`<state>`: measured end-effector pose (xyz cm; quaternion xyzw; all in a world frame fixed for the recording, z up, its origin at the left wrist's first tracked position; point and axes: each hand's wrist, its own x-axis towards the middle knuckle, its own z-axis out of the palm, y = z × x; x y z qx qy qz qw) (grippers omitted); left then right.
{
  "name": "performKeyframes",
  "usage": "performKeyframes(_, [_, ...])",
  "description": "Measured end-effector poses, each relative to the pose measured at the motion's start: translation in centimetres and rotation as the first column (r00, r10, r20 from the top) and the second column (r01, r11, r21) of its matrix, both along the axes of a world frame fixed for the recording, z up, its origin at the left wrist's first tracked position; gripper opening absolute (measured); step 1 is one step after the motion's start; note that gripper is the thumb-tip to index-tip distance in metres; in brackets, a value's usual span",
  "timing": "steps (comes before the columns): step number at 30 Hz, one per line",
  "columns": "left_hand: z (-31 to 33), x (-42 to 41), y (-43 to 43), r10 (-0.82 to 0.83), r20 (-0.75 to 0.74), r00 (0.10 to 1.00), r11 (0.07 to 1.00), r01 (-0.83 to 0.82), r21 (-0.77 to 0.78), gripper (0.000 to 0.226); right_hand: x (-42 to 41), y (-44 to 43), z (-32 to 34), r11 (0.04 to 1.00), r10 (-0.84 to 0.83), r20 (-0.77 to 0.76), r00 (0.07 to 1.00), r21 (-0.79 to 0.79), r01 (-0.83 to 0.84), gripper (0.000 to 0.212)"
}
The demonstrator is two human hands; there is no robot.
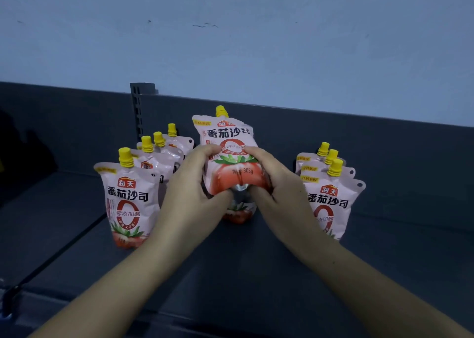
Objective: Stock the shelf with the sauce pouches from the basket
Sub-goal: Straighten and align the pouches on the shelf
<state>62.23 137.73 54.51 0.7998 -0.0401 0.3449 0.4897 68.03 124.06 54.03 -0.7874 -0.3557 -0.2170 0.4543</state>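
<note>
Pouch (225, 135) in tight grip of left hand (191, 181) and right hand (279, 184), upright between left row (130, 196) and right row (331, 199) on shelf (256, 273)

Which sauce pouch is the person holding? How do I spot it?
Look at the dark shelf. Between the left row of pouches and the right row, the middle pouch sits highest. Only this one is held, with the left hand and the right hand squeezing its bottom half.

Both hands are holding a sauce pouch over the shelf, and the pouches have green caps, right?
No. The caps are yellow, not green; the head view shows it. The left hand and right hand do hold a pouch over the shelf.
</note>
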Motion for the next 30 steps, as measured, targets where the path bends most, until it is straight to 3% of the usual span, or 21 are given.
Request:
performKeyframes(3, [0.0, -0.4, -0.7, 0.092, 0.141, 0.986, 0.990, -0.105, 0.092, 0.043, -0.2, 0.1, 0.2, 0.998, -0.055, 0.032, 0.998, -0.033, 0.056, 0.055])
performKeyframes(5, [0.0, -0.6, -0.6, 0.098, 0.147, 0.984, 0.991, -0.110, 0.071, 0.035, -0.1, -0.3, 0.7, 0.998, -0.030, 0.024, 0.999, -0.062, 0.031, 0.054])
performKeyframes(10, [-0.2, -1.5, 0.0, -0.110, 0.155, 0.982, 0.981, 0.132, -0.142, 0.038, -0.2, -2.2, 1.2, 0.990, 0.099, -0.048, 0.994, -0.099, -0.103, 0.048])
performKeyframes(13, [-0.4, -2.1, -0.3, -0.216, 0.108, 0.970, 0.919, 0.240, -0.314, 0.051, -0.5, -2.5, 0.5, 0.983, 0.163, -0.101, 0.981, -0.064, -0.170, 0.049])
performKeyframes(15, [-0.8, -1.7, 0.0, -0.325, 0.089, 0.941, 0.801, 0.324, -0.503, 0.072, -0.5, -2.4, -0.3, 0.973, 0.231, -0.155, 0.961, 0.043, -0.227, 0.051])
performKeyframes(16, [-1.1, -1.3, 0.5, -0.403, 0.114, 0.908, 0.681, 0.381, -0.626, 0.088, -0.4, -2.4, -0.8, 0.966, 0.253, -0.156, 0.955, 0.093, -0.240, 0.052])
performKeyframes(17, [-1.0, -0.9, 0.9, -0.490, 0.166, 0.856, 0.486, 0.426, -0.763, 0.101, -0.4, -2.4, -1.3, 0.962, 0.260, -0.142, 0.955, 0.123, -0.244, 0.053])
performKeyframes(18, [-0.7, -0.7, 1.1, -0.570, 0.225, 0.790, 0.304, 0.457, -0.836, 0.103, -0.4, -2.4, -1.7, 0.959, 0.267, -0.127, 0.955, 0.135, -0.249, 0.055])
performKeyframes(19, [-0.5, -0.4, 1.1, -0.623, 0.233, 0.747, 0.233, 0.461, -0.857, 0.090, -0.6, -2.4, -2.0, 0.956, 0.279, -0.127, 0.952, 0.131, -0.263, 0.058])
performKeyframes(20, [-0.5, 0.0, 0.9, -0.645, 0.163, 0.747, 0.295, 0.440, -0.848, 0.071, -0.7, -2.4, -2.4, 0.951, 0.302, -0.148, 0.942, 0.112, -0.287, 0.060])
performKeyframes(21, [-0.7, 0.4, 0.7, -0.613, 0.053, 0.788, 0.422, 0.384, -0.821, 0.052, -0.8, -2.4, -2.8, 0.943, 0.332, -0.188, 0.924, 0.081, -0.322, 0.064])
performKeyframes(23, [-1.4, 1.3, 0.5, -0.482, -0.108, 0.870, 0.629, 0.257, -0.733, 0.034, -0.7, -2.4, -3.6, 0.907, 0.406, -0.301, 0.863, 0.013, -0.422, 0.076])
performKeyframes(26, [-2.7, 2.5, 1.3, -0.469, -0.116, 0.875, 0.653, 0.256, -0.713, 0.037, 0.2, -2.8, -4.4, 0.870, 0.417, -0.421, 0.805, -0.072, -0.488, 0.099])
performKeyframes(30, [-3.9, 4.1, 2.2, -0.507, -0.110, 0.855, 0.663, 0.305, -0.684, 0.046, 1.0, -2.3, -4.8, 0.927, 0.292, -0.480, 0.827, -0.071, -0.369, 0.093])
